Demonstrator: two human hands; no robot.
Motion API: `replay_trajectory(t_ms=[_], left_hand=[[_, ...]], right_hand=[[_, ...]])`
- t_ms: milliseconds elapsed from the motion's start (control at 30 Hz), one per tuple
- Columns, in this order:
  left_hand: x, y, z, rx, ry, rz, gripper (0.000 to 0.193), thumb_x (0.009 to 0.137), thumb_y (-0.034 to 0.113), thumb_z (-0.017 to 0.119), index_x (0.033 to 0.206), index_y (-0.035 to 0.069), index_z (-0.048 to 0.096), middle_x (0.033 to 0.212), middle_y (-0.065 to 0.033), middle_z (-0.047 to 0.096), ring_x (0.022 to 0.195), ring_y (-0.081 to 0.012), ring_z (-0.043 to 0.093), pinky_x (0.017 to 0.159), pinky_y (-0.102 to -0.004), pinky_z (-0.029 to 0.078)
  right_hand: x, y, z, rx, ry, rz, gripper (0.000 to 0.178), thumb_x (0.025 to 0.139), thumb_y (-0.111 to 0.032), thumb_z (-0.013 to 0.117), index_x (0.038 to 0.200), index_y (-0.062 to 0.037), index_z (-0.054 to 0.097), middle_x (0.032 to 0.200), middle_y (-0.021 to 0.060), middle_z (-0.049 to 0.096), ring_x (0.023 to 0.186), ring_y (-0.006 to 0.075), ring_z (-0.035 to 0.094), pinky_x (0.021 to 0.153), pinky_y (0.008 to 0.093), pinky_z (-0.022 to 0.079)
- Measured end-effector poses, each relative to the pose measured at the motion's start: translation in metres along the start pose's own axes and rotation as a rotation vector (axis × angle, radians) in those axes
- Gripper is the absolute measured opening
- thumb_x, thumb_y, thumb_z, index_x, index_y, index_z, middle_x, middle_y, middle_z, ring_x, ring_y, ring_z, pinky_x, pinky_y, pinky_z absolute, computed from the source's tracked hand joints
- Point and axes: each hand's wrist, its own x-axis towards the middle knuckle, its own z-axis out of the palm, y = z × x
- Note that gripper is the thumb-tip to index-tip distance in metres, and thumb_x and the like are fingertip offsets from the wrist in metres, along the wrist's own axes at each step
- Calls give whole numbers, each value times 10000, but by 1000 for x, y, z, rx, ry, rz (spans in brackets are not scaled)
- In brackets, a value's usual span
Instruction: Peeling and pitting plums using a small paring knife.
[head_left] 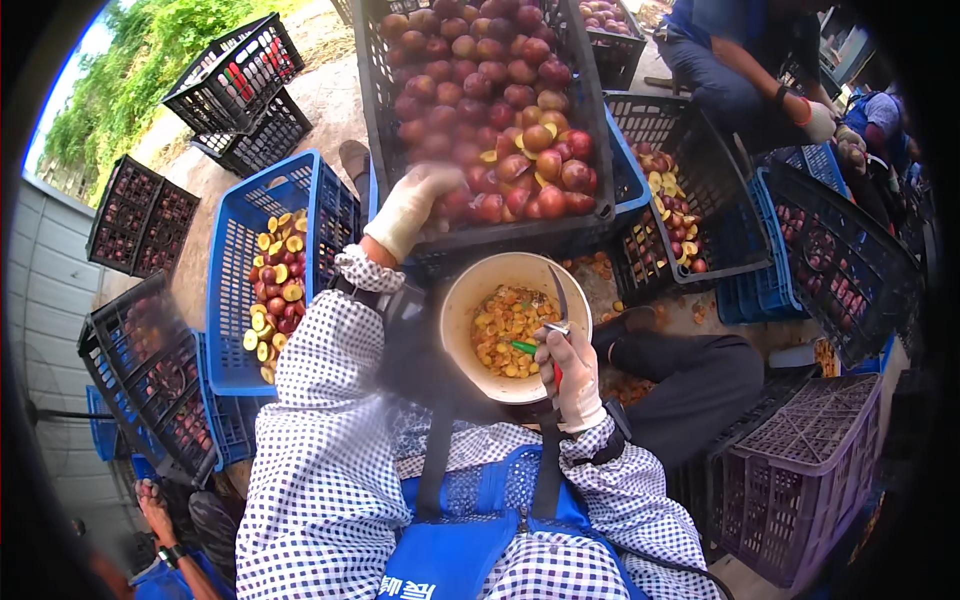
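My left hand [415, 208], in a pale glove, reaches over the near left part of a large black crate [590, 120] of dark red plums [480, 95]. Its fingers are smeared by motion, so whether they hold a plum is unclear. Cut plums with yellow flesh [535, 150] lie among the whole ones. My gloved right hand [570, 380] is closed around a curved-bladed cutting tool [559, 295], its blade pointing up; some red handle shows below. A green piece [523, 347] is beside the fingers. Beneath this hand, a cream bucket [460, 300] holds orange-yellow pits and pulp [505, 325].
A blue crate [225, 300] of halved plums stands at left, and a black crate [715, 140] with more halves at right. A purple crate [800, 490] sits at lower right. Stacked crates [235, 75] stand far left. Another person [720, 60] crouches at upper right; another's hand [153, 510] shows lower left.
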Motion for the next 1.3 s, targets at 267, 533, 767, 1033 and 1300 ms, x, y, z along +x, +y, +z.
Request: replay_trajectory(t_ms=[267,533,767,1033,1300], left_hand=[[-126,-59,55,-809,-155,-117,673,926,663,525,1179,41,569,945,-87,623,716,-169,620,537,-271,539],[-173,-55,69,-591,26,-176,682,941,706,443,1138,76,614,856,-27,637,559,-79,522,438,-193,386],[-181,-68,72,-534,78,-272,607,968,681,403,1054,125,630,717,1,606,463,-43,426,388,-193,296],[-168,-95,78,-443,135,-110,457,999,512,429,1004,92,606,702,-17,583,462,-47,388,404,-213,258],[-171,-105,62,-187,89,5,351,951,322,594,1141,28,578,885,-44,607,665,-69,521,595,-211,442]], right_hand=[[-25,-64,38,-218,-302,-212,272,1008,-304,587,1021,-33,612,703,3,565,596,91,538,542,246,417],[-46,-46,75,-747,-195,-558,160,950,-132,645,861,-16,580,755,109,699,692,198,701,618,322,530],[-41,-25,67,-975,-112,-663,208,923,-207,700,876,-40,584,690,110,669,636,264,687,556,377,513],[-30,-2,62,-1051,-19,-736,253,899,-258,724,843,-57,581,667,138,630,626,350,650,554,421,497],[-3,19,43,-645,-265,-212,236,957,-287,650,906,-63,597,702,92,626,630,245,627,564,334,477]])
